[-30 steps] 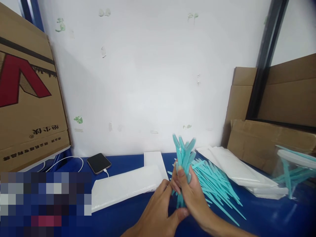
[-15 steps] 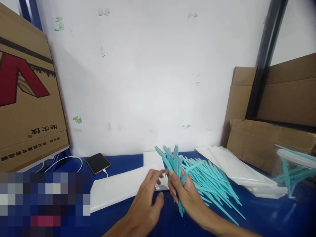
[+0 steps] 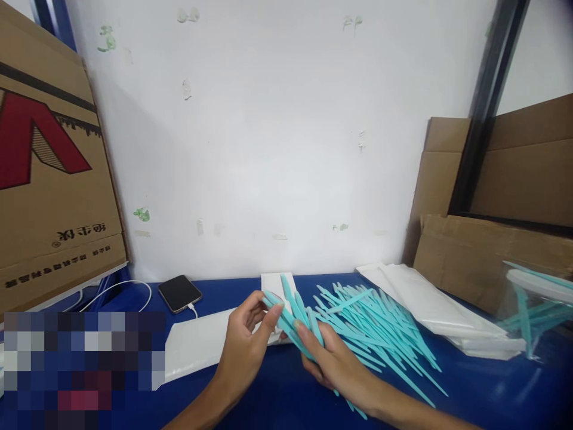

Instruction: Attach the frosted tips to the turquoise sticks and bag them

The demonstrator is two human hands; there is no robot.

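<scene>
Several slim teal sticks [image 3: 289,291] are bunched in my right hand [image 3: 329,355], whose fingers and thumb wrap round them. The bunch leans up and to the left, with its lower ends showing below the hand. My left hand [image 3: 250,328] pinches the upper tip of one teal stick at the bunch's left side. To the right of my right hand lies a loose pile of similar teal sticks [image 3: 385,322] on the blue table [image 3: 286,394]. Flat white packets [image 3: 201,346] lie behind and left of my left hand.
A phone [image 3: 180,293] with a white cable lies at the back left, beside a large cardboard box [image 3: 54,197]. More white packets [image 3: 430,304], a clear bag holding teal sticks [image 3: 537,316] and cardboard [image 3: 492,251] are at the right. A white wall [image 3: 268,131] stands behind.
My left hand has moved up and taken a stick's tip between thumb and fingers. The bunch in my right hand has tilted further left.
</scene>
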